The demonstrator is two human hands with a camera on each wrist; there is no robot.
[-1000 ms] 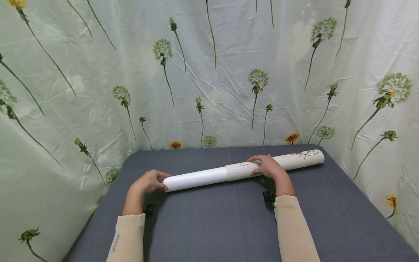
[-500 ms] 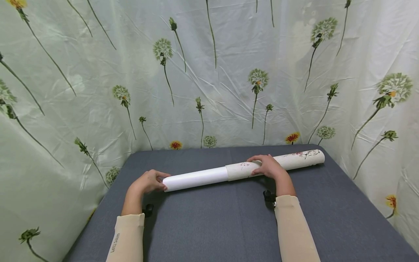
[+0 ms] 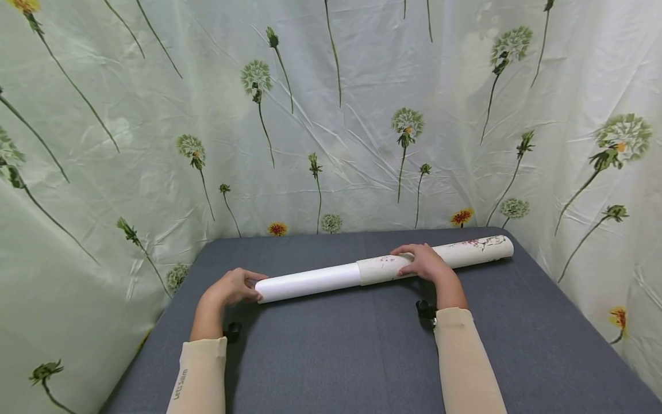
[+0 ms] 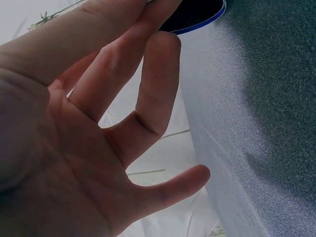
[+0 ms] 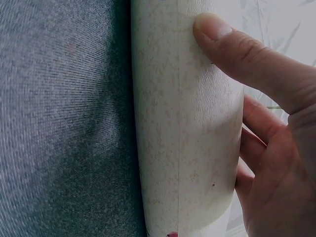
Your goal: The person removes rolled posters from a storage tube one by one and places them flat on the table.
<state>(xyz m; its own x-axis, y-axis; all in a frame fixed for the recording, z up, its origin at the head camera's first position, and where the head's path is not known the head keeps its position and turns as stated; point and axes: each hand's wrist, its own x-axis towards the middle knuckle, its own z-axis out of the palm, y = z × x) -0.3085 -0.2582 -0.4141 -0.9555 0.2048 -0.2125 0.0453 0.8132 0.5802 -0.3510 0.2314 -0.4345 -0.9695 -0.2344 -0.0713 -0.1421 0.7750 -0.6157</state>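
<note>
1. a table point(image 3: 331, 356) covered in dark blue-grey cloth, its fine weave visible up close; behind it, a shiny, creased pale curtain point(image 3: 331, 132) printed with dandelions.
2. across the table's far part, two round tubes form one slanting line, right end farther back.
3. the white tube point(image 3: 310, 283) is smooth and plain; its left end is dark inside, with a thin blue rim.
4. it runs into the slightly wider cream tube point(image 3: 473, 252), which has tan flecks, a lengthwise seam and reddish blossom branches.
5. the left hand point(image 3: 235, 287) pinches the white tube's end, little finger spread away.
6. the right hand point(image 3: 426, 265) curves round the cream tube, thumb against fingers' opposite side.
</note>
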